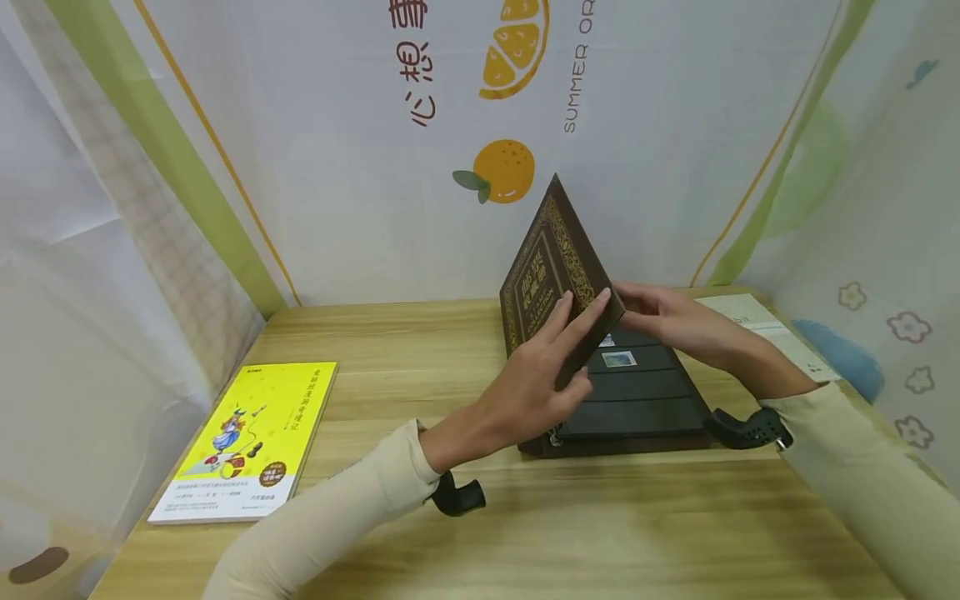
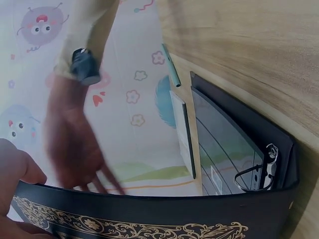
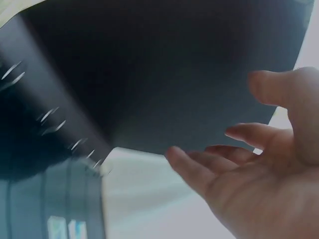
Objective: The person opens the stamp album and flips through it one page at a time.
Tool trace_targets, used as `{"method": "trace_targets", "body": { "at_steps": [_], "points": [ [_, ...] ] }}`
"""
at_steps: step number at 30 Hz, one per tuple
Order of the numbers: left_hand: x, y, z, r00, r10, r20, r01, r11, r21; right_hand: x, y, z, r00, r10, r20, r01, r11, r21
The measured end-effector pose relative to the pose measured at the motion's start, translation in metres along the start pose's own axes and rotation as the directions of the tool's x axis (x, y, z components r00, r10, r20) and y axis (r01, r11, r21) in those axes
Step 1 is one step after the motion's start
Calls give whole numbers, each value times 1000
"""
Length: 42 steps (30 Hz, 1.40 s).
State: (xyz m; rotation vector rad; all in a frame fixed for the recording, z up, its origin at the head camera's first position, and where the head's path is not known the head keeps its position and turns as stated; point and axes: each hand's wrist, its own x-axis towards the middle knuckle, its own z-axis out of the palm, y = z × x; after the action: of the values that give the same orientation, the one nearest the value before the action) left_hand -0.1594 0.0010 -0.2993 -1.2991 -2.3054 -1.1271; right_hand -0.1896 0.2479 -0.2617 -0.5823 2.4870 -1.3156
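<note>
Apparently working the half-raised cover [image 1: 551, 262] of the stamp album [image 1: 645, 447]; can't tell opening from closing. Pinching cover edge in left hand [image 1: 528, 387], holding right hand [image 1: 690, 325] loosely spread inside, contact unclear. Likely calls for steady guiding. Sits right of centre on table [image 1: 525, 533], carrying at least two stamps [image 3: 57, 226] on black page [image 1: 630, 417].

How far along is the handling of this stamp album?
Looks done: the stamp album lies on the table, its black page and stamps exposed. In hand: the left hand holds the raised cover; the right hand is at its inner side. Remaining, probably: settling the cover, which stands tilted; opening or closing, I cannot tell.
</note>
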Motion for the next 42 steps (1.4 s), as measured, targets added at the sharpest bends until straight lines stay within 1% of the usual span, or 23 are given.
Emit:
{"method": "trace_targets", "body": {
  "at_steps": [3, 6, 9, 11, 14, 18, 20, 27, 29, 32, 37, 42],
  "points": [
    [-1, 0, -2, 1000, -1, 2, 1, 1000, -15, -4, 21, 13, 999, -34, 4, 34, 988, -153],
    [-3, 0, -4, 1000, -9, 4, 9, 1000, -27, -10, 47, 29, 998, -64, 18, 66, 950, -304],
    [-5, 0, -6, 1000, -19, -5, 19, 999, -29, -20, 70, 44, 998, -56, 21, 60, 907, -417],
    [-6, 0, -8, 1000, -24, -12, 24, 999, -26, -26, 83, 53, 999, -47, 11, 46, 889, -455],
    [-8, -1, -9, 999, -28, -19, 27, 999, -34, -31, 98, 63, 997, -74, -22, 52, 859, -510],
    [-10, -3, -10, 998, -37, -45, 35, 998, -47, -33, 112, 70, 993, -106, -43, 61, 810, -583],
    [-11, -4, -11, 997, -39, -62, 36, 998, -46, -34, 115, 72, 994, -99, -49, 49, 799, -599],
    [-18, -7, -14, 994, -36, -107, 33, 999, -34, -36, 120, 77, 998, -32, -59, -10, 798, -602],
    [-20, -8, -15, 992, -38, -119, 34, 999, -34, -36, 120, 78, 998, -19, -56, -18, 806, -592],
    [-25, -8, -17, 990, -49, -136, 44, 998, -41, -36, 120, 79, 999, -9, -45, -19, 814, -581],
    [-31, -11, -19, 987, -68, -148, 60, 997, -58, -36, 120, 79, 999, 1, -33, -20, 819, -574],
    [-35, -11, -21, 982, -73, -175, 64, 996, -57, -36, 121, 77, 1000, 5, -25, -17, 837, -547]
  ]
}}
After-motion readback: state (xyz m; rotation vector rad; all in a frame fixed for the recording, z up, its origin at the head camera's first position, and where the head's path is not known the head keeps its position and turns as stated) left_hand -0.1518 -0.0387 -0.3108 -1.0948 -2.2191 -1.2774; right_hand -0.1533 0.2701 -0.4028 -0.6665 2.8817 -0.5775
